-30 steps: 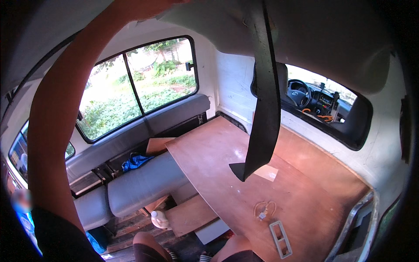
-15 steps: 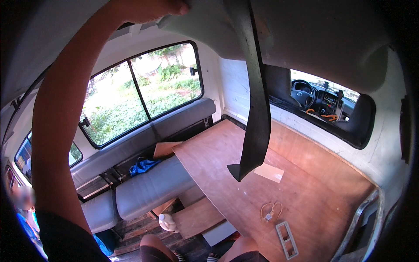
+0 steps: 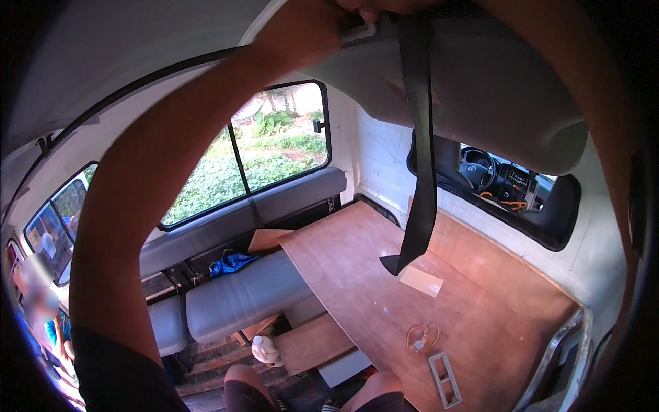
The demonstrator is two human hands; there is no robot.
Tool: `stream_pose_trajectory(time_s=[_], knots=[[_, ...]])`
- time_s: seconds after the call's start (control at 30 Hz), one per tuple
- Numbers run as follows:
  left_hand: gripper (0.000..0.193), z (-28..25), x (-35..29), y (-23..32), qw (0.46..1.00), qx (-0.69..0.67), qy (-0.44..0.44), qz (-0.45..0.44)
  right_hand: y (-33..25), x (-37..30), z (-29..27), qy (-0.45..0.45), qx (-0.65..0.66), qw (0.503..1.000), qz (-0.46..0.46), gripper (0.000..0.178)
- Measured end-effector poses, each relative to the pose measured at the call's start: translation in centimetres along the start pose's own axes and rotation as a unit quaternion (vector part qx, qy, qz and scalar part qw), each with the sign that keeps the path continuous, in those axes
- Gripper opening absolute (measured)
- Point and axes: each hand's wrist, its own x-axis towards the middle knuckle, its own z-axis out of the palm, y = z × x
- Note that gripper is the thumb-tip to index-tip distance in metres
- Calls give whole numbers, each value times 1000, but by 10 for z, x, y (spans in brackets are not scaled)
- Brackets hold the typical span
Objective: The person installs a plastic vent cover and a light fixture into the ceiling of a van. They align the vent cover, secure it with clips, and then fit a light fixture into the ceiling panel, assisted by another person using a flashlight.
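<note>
Both my arms reach up to the ceiling at the top edge of the picture. My left hand [image 3: 312, 33] is against the grey ceiling panel [image 3: 480, 89], beside a small opening in it; its fingers are mostly hidden. My right hand [image 3: 405, 5] meets it there, cut off by the picture's edge, so its grip does not show. Right below the hands hangs a long, flat black strip [image 3: 420, 137], its lower end curled above the wooden board. Whether either hand grips the strip cannot be made out.
A large wooden board [image 3: 357, 275] lies below, bearing a pale rectangular frame [image 3: 445, 381], a looped cord with a small connector [image 3: 421, 340] and a tan card [image 3: 421, 281]. A grey bench seat [image 3: 240, 295] runs along the left windows. A white jug [image 3: 264, 350] stands near my knees. People are outside at far left.
My right arm has come into view at the upper right, its hand joining the left at the ceiling. My left hand has moved right. The strip hangs farther right in the picture.
</note>
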Motion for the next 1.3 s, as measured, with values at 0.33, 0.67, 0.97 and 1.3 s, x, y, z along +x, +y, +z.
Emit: stream_pose_trajectory(time_s=[0.33, 0.67, 0.97, 1.3], knots=[[50, -29, 1, 16, 994, -57, -77, -48, -2, -1, -2, 32, -16, 999, -14, 23], [80, -47, 0, 47, 805, -398, -263, -353, -1, 6, 6, 27, 4, 1000, 5, 20], [83, -49, -3, 57, 809, -401, -218, -371, -3, 10, 6, 8, 11, 1000, 23, 21], [47, -17, -2, 18, 908, -302, -160, -243, -7, -2, 10, 65, -68, 996, 1, 22]])
